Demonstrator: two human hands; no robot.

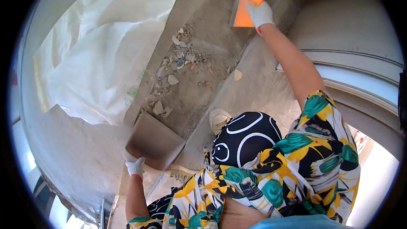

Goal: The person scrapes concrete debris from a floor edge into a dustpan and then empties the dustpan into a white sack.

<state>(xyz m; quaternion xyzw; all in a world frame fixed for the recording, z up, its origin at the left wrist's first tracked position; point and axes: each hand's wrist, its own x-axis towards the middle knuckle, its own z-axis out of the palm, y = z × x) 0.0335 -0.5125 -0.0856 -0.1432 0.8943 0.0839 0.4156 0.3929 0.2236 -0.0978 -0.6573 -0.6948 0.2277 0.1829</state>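
Note:
My right hand [260, 13], in a white work glove, grips an orange wide-bladed scraper [249, 1] against the dusty floor at the upper right. At the lower left my gloved left hand [134, 166] holds the rim of a dustpan [155, 141], which rests flat on the floor. Between the two hands lies a pile of rubble [187, 57] with grey dust, plaster chips and small orange-brown bits. A larger pale chunk [158, 107] sits just before the dustpan's open edge. A thin blue piece [180, 60] shows among the debris.
White plastic sheeting [105, 51] covers the surface on the left. A light flat chip [237, 75] lies apart from the pile. My shoe [219, 119] stands beside the dusty strip. Along the right runs a pale sill with grooved rails [353, 66].

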